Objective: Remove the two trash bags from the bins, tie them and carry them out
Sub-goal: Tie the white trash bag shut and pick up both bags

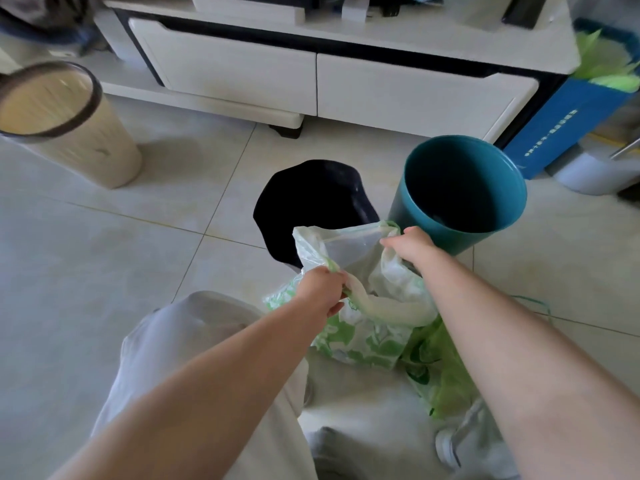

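Green-printed plastic trash bag [360, 337] sits on the tiled floor [104, 258] between the knees, just in front of the bins. Left hand [323, 289] closed around a gathered edge of the mouth; right hand [410, 249] pinching the opposite edge. Best to draw both edges up and together, squeeze air out, then cross and knot. Teal bin [460, 192] stands unlined and looks empty, though dark inside. Black bag or black-lined bin [313, 206] just beside it, contents not visible. Beige bin [65, 123] well apart at left, unlined, apparently empty. Bag contents hidden by its own folds.
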